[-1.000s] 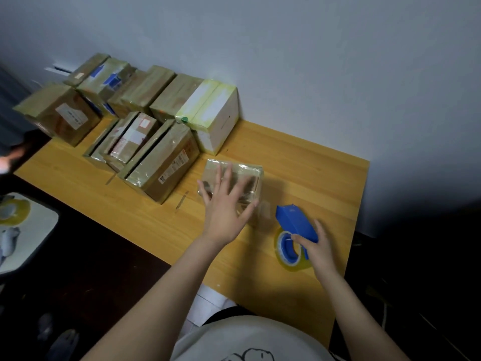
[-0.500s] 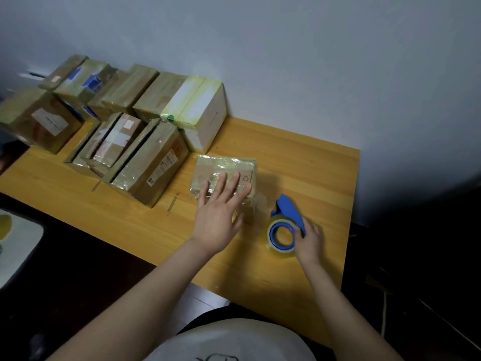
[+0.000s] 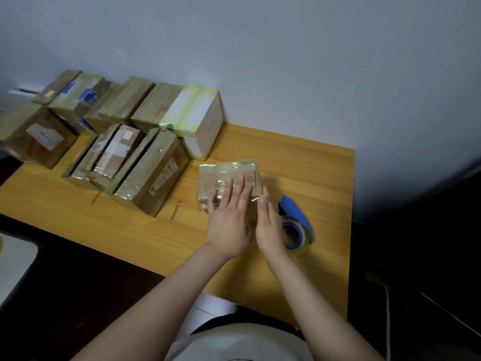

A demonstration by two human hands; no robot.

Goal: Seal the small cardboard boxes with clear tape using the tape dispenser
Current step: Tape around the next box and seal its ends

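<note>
Two grips are on one small cardboard box (image 3: 216, 178), which sits on the counter (image 3: 307, 162) toward its right end, just right of a cluster of taped boxes (image 3: 153, 173). My left grip (image 3: 229, 217) lies flat on the box's top, fingers (image 3: 228, 187) straight and spread, pressing on the glossy clear tape (image 3: 234, 165) that covers it. My right grip (image 3: 268, 225) stands edge-on with straight fingers against the box's near right side and holds nothing. The tape dispenser (image 3: 292, 211), blue with a roll of tape, lies on the counter just right of that grip, free of both. I judge that I am smoothing tape down, not laying a new strip. The box looks light and hollow, so it will likely skid on the smooth wood if pushed from one side only. Its taped faces look slick, so flat pressure from above should hold it better than a pinch. The cardboard is probably stiff at edges and corners but may dent mid-top, so to turn it I would take two opposite sides near the corners. I would take the dispenser by its blue body, away from the cutter, which I cannot make out. A white box (image 3: 205, 118) stands far left against the wall (image 3: 286, 61).
</note>
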